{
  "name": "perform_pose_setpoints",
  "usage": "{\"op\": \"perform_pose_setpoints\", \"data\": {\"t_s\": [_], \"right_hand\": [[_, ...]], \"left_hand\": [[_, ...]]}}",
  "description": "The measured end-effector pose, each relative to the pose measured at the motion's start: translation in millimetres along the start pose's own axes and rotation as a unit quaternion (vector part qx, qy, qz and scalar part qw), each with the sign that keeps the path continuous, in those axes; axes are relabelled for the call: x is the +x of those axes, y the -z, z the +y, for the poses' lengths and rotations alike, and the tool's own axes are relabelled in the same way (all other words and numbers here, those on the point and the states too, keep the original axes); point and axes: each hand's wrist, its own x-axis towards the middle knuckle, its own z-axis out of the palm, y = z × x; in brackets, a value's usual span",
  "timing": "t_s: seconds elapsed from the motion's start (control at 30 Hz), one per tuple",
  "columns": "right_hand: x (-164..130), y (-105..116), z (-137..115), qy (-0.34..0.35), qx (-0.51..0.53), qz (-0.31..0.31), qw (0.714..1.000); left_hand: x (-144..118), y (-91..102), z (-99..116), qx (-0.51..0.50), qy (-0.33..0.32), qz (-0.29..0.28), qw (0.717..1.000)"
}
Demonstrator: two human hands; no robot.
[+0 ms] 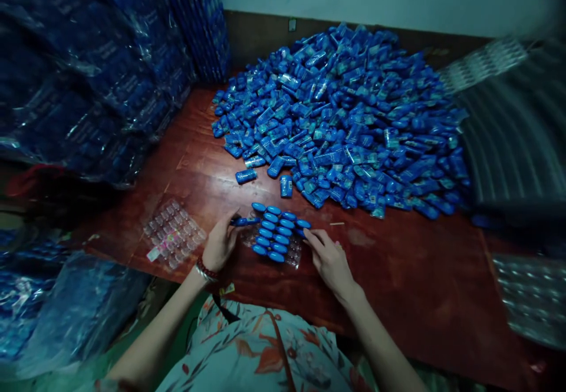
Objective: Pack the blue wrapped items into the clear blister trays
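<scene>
Far left: stacked plastic-wrapped blue packs (88,73), then an empty clear blister tray (173,233) lying flat on the red-brown wooden table (398,280). Left hand (220,244) pinches a small blue piece (244,221) between thumb and fingers, right at the left edge of the part-filled tray (279,240) with rows of blue pieces seated in it. Right hand (329,259) loosely open, holding nothing, fingertips touching the tray's right edge; big heap of blue pieces (345,115) behind, well apart.

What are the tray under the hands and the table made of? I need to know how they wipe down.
Tray: seemingly thin clear plastic, glossy; the table shows through its moulded pockets. Table: apparently reddish-brown wood or wood-look veneer, lacquered; grain lines and soft reflections show.
</scene>
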Motion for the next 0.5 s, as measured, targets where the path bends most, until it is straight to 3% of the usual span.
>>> {"op": "perform_pose_setpoints", "data": {"t_s": [0.1,0.23,0.33,0.5], "right_hand": [[15.7,21.8,1.7,0.050,-0.049,-0.099,0.993],[36.7,43.9,-0.7,0.102,-0.085,-0.171,0.976],[44.9,47.1,-2.4,0.112,-0.101,-0.187,0.971],[47.9,34.5,-6.2,0.109,-0.135,-0.161,0.972]], "left_hand": [[4.6,-8.1,-3.9,0.043,-0.080,-0.027,0.995],[11.2,-6.8,-9.9,0.103,-0.189,-0.068,0.974],[13.7,-1.1,-8.0,0.126,-0.217,-0.109,0.962],[18.9,2.9,0.5,0.168,-0.201,-0.181,0.948]]}}
